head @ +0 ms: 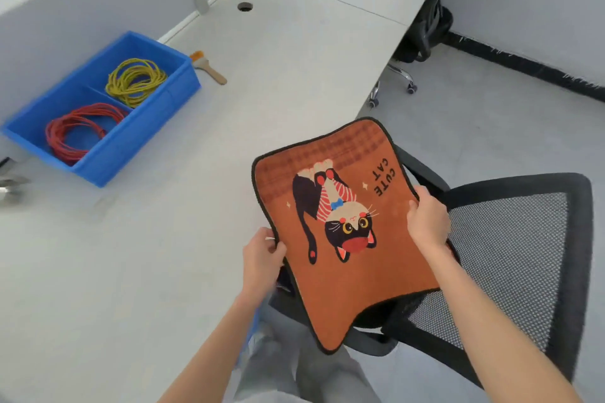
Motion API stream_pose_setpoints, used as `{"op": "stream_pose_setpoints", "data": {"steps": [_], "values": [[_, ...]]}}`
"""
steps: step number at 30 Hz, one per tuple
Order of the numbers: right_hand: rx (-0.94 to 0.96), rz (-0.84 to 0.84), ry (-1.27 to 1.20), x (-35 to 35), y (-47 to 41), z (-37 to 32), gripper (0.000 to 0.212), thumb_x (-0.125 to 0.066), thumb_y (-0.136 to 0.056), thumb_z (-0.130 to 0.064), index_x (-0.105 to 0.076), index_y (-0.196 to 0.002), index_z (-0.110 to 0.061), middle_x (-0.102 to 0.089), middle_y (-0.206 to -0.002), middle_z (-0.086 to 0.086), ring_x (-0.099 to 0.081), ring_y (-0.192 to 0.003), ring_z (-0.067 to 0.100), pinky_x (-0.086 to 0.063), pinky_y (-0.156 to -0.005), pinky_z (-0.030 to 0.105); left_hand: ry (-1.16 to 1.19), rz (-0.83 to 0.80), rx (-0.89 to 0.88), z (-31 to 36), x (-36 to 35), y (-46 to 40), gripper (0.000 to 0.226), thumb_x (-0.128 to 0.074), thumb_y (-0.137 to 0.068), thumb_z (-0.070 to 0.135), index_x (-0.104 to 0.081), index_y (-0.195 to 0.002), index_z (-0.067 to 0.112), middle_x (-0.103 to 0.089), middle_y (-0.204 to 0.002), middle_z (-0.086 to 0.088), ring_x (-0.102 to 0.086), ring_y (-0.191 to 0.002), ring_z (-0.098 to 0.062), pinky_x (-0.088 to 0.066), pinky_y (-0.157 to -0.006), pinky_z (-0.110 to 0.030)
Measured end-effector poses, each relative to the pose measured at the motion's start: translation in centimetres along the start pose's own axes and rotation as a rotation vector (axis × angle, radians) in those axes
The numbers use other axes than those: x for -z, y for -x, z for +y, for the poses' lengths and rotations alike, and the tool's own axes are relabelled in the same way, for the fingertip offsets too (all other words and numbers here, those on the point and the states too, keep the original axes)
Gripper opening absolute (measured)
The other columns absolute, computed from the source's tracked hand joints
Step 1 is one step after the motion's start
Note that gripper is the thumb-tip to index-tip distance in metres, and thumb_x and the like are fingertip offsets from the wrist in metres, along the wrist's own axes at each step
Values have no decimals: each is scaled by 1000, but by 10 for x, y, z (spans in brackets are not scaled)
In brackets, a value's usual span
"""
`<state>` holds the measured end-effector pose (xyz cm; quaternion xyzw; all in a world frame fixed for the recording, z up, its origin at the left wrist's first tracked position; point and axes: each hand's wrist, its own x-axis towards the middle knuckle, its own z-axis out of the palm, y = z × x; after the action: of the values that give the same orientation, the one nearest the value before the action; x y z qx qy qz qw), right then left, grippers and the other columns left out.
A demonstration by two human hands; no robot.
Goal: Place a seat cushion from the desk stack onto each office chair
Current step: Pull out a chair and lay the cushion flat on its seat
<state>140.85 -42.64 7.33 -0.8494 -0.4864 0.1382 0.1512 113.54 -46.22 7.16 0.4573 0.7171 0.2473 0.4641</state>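
Note:
I hold an orange seat cushion [357, 278] with a black cat print and the words CUTE CAT, flat between both hands. My left hand [263, 258] grips its left edge and my right hand [427, 219] grips its right edge. The cushion hovers over the seat of a black mesh office chair [510, 258], whose backrest is at the right. A second black office chair [432, 23] stands farther along the desk, tucked under it. No stack of cushions is in view.
The white desk [278, 82] runs along the left. On it sit a blue bin [108, 154] with coils of yellow and red wire, and a small brush [208, 67]. A grey partition [98, 3] backs the desk. Grey floor lies to the right.

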Motion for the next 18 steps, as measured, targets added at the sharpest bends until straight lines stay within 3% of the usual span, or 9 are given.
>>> {"op": "stream_pose_setpoints", "data": {"steps": [4, 7, 14, 18], "values": [[40, 19, 38, -4, -35, 22, 28, -47, -93, -10, -55, -120, -11, -68, -108, 14, -63, -100, 33, -52, -81, 44, 32, -117, -8, 23, -87, 8, 21, -51, -85, 7, -44, -74, 23, -63, -73, -11, -62, -70, -24, -57, -71, -48], [63, -6, 85, -14, -66, 29, 29, -47, -93, -10, -54, -121, -11, -67, -109, 13, -62, -101, 33, -51, -81, 42, 63, -137, 72, 27, -135, 2, 7, -53, -87, 9, -50, -88, 15, -63, -79, -7, -63, -70, -17, -59, -73, -38], [98, 11, 165, -67, -146, 56, 37, -43, -93, -6, -50, -129, -14, -65, -112, 15, -61, -102, 34, -50, -78, 41, 78, -210, 114, 6, -206, -48, 19, -53, -88, 6, -47, -98, 22, -63, -81, -2, -65, -75, -14, -58, -75, -31], [215, -86, 282, -123, -173, 70, 38, -38, -89, 1, -55, -120, -14, -68, -102, 15, -62, -93, 36, -44, -66, 36, 135, -189, 359, -44, -228, -89, 20, -53, -87, 3, -47, -91, 21, -64, -90, -10, -66, -79, -17, -57, -73, -30]]}}
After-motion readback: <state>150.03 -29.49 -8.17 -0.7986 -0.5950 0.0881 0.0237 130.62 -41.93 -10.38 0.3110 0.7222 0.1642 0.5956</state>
